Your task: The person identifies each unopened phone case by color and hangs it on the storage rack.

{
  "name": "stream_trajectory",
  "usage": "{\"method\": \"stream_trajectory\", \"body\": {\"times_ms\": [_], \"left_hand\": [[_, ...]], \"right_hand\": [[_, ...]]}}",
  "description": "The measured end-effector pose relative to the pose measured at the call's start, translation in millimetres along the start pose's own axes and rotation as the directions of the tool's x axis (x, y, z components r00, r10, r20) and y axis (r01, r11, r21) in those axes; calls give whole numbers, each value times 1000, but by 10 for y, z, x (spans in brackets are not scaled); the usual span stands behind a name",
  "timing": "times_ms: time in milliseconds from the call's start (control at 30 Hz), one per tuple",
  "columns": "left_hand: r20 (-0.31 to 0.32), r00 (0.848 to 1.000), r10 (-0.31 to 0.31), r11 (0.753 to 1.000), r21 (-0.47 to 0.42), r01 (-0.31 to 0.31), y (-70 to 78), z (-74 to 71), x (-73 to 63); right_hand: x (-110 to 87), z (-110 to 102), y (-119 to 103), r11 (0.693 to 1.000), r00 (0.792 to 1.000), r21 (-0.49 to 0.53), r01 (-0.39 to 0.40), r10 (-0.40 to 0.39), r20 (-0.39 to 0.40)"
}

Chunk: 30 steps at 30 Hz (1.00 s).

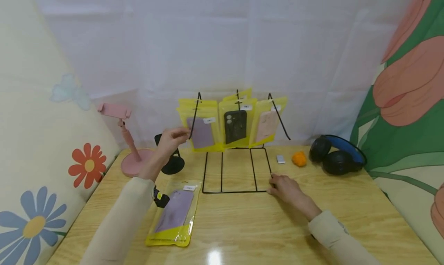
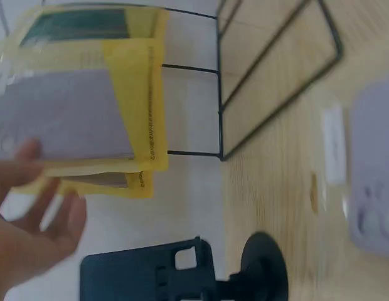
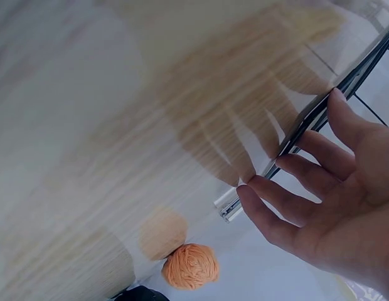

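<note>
Several yellow-edged clear pouches, each with a phone case inside, hang from a black wire display rack [image 1: 229,192]. At its left hook, my left hand [image 1: 172,139] pinches the side edge of a pouch with a purple phone case [image 1: 202,133], thumb in front; the fingers behind are partly hidden. Another pouch holds a black case [image 1: 235,126], and one on the right has a pink case [image 1: 267,125]. My right hand [image 1: 287,188] grips the rack's front right base corner, thumb on one side and fingertips on the other.
A purple-case pouch [image 1: 175,211] lies flat on the wooden table [image 1: 249,230]. Left of the rack stand a pink phone stand [image 1: 127,137] and a black one [image 1: 173,164]. Right of it are a small white item [image 1: 280,159], an orange ball [image 1: 299,158] and headphones [image 1: 337,161].
</note>
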<state>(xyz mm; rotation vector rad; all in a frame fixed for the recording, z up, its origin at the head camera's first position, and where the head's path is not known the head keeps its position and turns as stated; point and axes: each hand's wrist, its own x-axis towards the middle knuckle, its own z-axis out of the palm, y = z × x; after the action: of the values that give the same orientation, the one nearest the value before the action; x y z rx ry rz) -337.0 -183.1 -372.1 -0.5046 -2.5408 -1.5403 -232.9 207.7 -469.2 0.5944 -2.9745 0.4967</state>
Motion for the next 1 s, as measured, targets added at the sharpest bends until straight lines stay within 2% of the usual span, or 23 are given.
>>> {"method": "stream_trajectory", "body": {"times_ms": [67, 133, 200, 233, 300, 367, 433, 500, 600, 700, 833, 1000], "left_hand": [[-51, 996, 72, 989, 135, -64, 33, -3, -155], [-98, 984, 149, 957, 263, -119, 62, 15, -364], [-123, 971, 205, 931, 331, -155, 62, 69, -603], [-115, 969, 218, 919, 359, -164, 41, 107, -733], [-84, 975, 208, 894, 420, -154, -34, 192, -994], [-41, 985, 169, 857, 499, -126, -133, 281, -1224], [16, 994, 104, 814, 574, -94, -220, 359, -1416], [80, 997, 19, 783, 619, -65, -275, 413, -1558], [180, 979, -91, 763, 645, -47, -311, 456, -1684], [216, 964, -156, 756, 654, -25, -317, 452, -1738], [193, 958, -211, 745, 667, 30, -318, 397, -1752], [119, 957, -264, 709, 697, 109, -335, 287, -1744]], "right_hand": [[-1, 14, -16, 1000, 1000, -3, 2, -2, -4], [2, 21, -26, 1000, 1000, -11, 5, -6, -7], [3, 17, -41, 1000, 1000, -15, 8, -8, -8], [3, 14, -46, 1000, 1000, -16, 7, -7, -9], [0, 1, -55, 1000, 1000, -20, 9, -9, -7], [-10, -15, -63, 1000, 1000, -20, 7, -7, -9], [-18, -25, -58, 1000, 1000, -23, 0, 0, -8], [-24, -37, -50, 1000, 1000, -23, -5, 5, -4], [-22, -45, -36, 1000, 1000, -15, -14, 14, 10], [-20, -37, -26, 1000, 1000, -6, -16, 16, 22], [-16, -27, -12, 1000, 1000, -6, -9, 9, 18], [-16, -20, -7, 1000, 1000, -2, -6, 6, 17]]}}
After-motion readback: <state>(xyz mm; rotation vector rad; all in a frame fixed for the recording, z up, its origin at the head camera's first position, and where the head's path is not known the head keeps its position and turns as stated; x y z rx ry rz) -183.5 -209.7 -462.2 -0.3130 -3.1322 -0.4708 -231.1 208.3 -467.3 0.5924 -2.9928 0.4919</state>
